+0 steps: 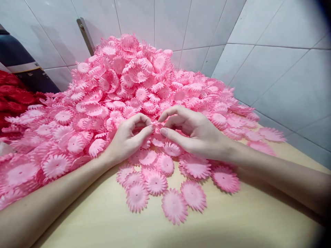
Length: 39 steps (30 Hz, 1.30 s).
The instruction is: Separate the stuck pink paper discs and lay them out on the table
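Our left hand pinches a small pink petal piece at its fingertips, immediately left of our right hand, both about equally near. We cannot tell its long axis, nor whether the right's curled fingers grip it.

My feed's left edge cut off the red pile and dark container; mid-frame, I couldn't make out the pink piece between the fingers.
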Available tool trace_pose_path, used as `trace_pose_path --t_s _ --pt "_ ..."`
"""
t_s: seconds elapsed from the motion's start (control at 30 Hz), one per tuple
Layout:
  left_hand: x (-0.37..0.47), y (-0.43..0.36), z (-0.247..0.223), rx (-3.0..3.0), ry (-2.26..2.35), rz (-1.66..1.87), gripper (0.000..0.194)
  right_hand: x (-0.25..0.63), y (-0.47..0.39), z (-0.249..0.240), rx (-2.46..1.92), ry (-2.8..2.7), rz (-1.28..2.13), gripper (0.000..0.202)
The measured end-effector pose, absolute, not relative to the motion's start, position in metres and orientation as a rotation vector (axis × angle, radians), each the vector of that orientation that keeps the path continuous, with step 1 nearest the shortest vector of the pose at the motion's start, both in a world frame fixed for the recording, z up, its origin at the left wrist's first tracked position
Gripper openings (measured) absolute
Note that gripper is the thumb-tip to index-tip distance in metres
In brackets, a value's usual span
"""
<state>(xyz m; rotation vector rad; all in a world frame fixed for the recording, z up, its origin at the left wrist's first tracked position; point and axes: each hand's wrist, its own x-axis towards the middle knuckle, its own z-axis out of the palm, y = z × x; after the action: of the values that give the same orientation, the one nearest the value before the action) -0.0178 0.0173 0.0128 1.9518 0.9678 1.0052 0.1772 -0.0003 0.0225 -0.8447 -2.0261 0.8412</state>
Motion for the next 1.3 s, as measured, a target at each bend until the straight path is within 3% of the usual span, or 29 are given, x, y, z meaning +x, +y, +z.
trace_pose_path --t_s 0.37,0.7,0.83,0.97,1.1,1.3 --pt "-0.013 0.019 0.011 1.815 1.047 1.138 0.007 0.176 0.0 0.019 -0.739 -1.997 0.717 0.02" --pt "-0.017 0.03 0.003 1.502 1.033 1.349 0.009 0.178 -0.006 0.025 -0.525 -2.069 0.369 0.025" --pt "-0.019 0.03 0.007 1.65 1.067 1.256 0.012 0.182 -0.005 0.027 -0.574 -2.127 0.471 0.028" --pt "-0.019 0.026 0.011 1.809 1.038 1.168 0.014 0.184 0.003 0.022 -0.638 -2.036 0.556 0.011" --pt "-0.02 0.027 0.007 1.839 0.991 1.192 0.016 0.184 0.006 0.018 -0.752 -1.942 0.557 0.009" --pt "-0.019 0.027 0.007 1.872 0.927 1.177 0.021 0.183 0.004 0.021 -0.764 -1.943 0.535 0.019"
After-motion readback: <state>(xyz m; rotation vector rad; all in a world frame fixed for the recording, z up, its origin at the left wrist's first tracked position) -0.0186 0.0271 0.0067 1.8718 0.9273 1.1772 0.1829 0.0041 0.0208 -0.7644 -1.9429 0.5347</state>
